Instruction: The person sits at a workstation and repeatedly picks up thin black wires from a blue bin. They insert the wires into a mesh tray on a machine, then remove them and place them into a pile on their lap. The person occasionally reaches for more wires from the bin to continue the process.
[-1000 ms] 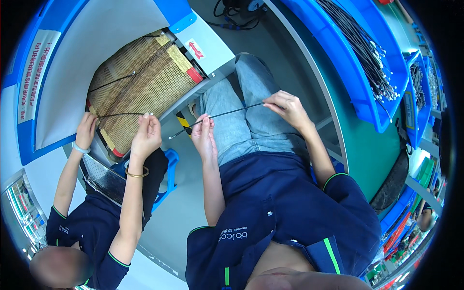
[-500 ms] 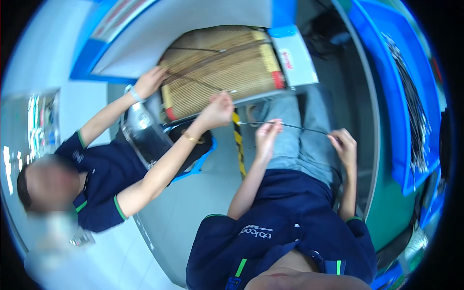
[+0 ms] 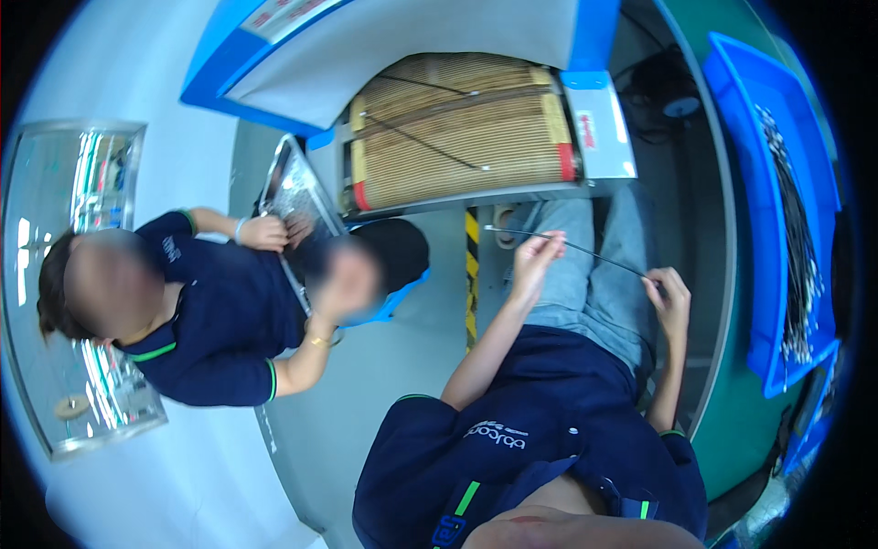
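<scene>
A thin black cable [image 3: 599, 255] is stretched between my hands, above my lap. My left hand [image 3: 534, 264] pinches it a little way in from its left end, where a small light-coloured tip pokes out past the fingers. With thumb and fingertips, my right hand [image 3: 672, 297] grips the cable near its other end, which the fingers hide. Beyond my knees, a brown ribbed conveyor belt [image 3: 457, 137] carries a black cable [image 3: 425, 142] lying aslant and, farther back, another cable [image 3: 425, 85].
At right a long blue bin [image 3: 764, 339] holds a bundle of black cables [image 3: 797, 238] on a green surface [image 3: 741, 403]. A blue-and-white machine hood [image 3: 439, 27] arches over the belt. To the left a co-worker [image 3: 219, 302] sits beside a metal tray [image 3: 302, 197].
The co-worker's hands have drawn back from the belt to the left, leaving the cables lying there. My hands keep hold of the cable; the whole view has shifted slightly.
</scene>
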Motion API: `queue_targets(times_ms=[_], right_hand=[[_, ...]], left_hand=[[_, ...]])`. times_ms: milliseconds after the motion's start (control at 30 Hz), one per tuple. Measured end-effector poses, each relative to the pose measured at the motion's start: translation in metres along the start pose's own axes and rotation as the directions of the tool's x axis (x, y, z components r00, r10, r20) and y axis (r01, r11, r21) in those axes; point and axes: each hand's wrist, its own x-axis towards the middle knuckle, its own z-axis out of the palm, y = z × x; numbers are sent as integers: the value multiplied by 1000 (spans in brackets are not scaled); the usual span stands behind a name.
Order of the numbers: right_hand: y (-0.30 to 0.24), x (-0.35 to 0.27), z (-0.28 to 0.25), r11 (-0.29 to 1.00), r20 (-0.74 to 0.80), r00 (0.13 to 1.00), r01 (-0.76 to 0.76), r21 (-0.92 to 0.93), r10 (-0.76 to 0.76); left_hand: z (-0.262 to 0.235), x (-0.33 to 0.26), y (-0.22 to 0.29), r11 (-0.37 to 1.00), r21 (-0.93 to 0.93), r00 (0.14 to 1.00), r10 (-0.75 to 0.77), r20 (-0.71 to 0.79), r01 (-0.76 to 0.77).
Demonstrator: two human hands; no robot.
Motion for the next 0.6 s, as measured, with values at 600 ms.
queue_targets(times_ms=[600], right_hand=[[-43, 63, 9, 971, 179, 968, 201, -132, -176]], left_hand=[[-11, 7, 31, 998, -50, 998, 41, -57, -44]])
